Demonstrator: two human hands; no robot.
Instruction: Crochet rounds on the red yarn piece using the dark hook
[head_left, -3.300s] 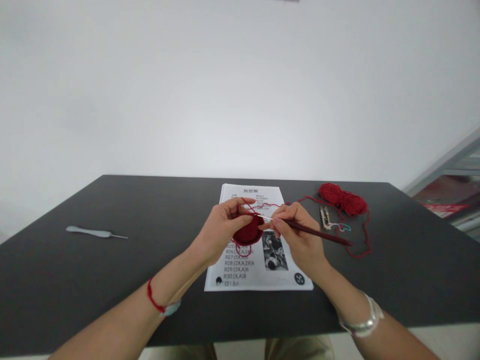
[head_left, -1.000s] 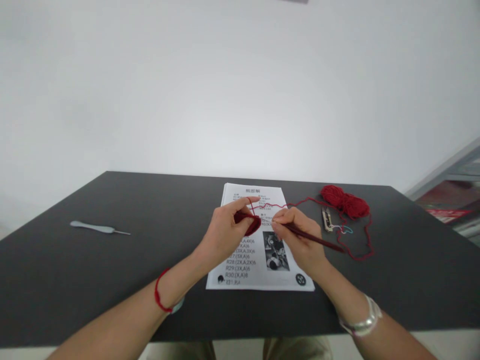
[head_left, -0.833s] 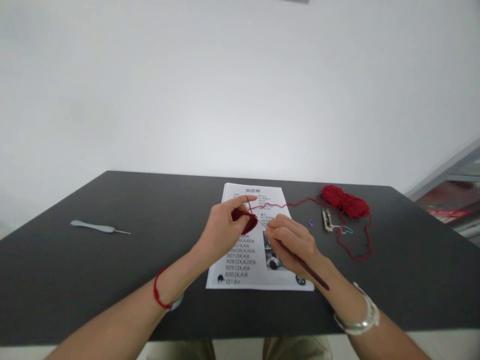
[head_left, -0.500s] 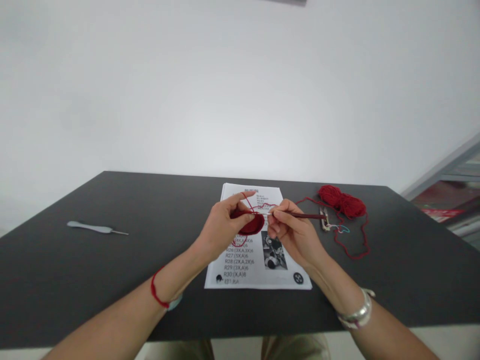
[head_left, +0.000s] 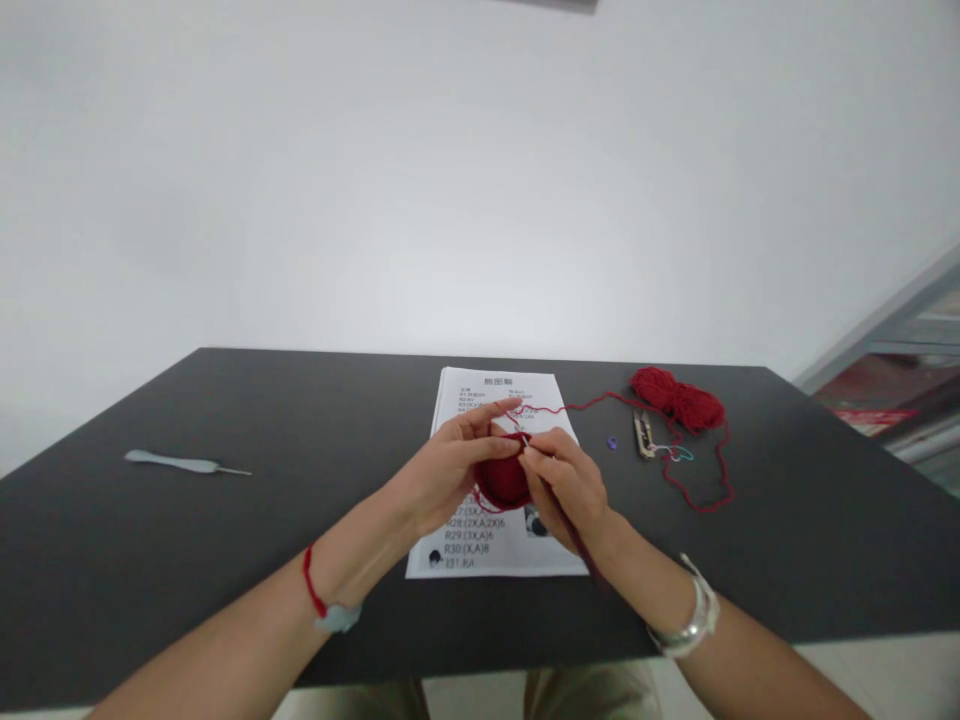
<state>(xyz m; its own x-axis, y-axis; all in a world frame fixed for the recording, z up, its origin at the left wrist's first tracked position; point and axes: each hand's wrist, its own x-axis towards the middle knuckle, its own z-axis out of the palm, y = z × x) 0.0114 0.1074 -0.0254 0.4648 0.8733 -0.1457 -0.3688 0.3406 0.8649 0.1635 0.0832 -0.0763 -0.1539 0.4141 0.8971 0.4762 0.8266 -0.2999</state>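
My left hand (head_left: 450,465) pinches a small dark red crochet piece (head_left: 504,484) between thumb and fingers, its index finger stretched out above with the red yarn near it. In my right hand (head_left: 574,485) is a crochet hook (head_left: 564,522) with a dark brown handle, slanting down toward my wrist. The hook's metal tip meets the piece's top edge, close to my left thumb. Whether a loop is on the tip is too small to tell. Under both hands lies a printed pattern sheet (head_left: 495,568), partly covered by them.
A red yarn skein (head_left: 679,398) lies at the back right, its strand running to my hands. Beside it are a small metallic tool (head_left: 643,437) with a light blue cord and a purple stitch marker (head_left: 612,442). A grey-handled hook (head_left: 180,462) lies at the left of the dark table (head_left: 300,420).
My right hand has turned, swinging the hook handle from pointing right to pointing down toward me. The crochet piece now shows lower and more face-on. The purple marker has come into view.
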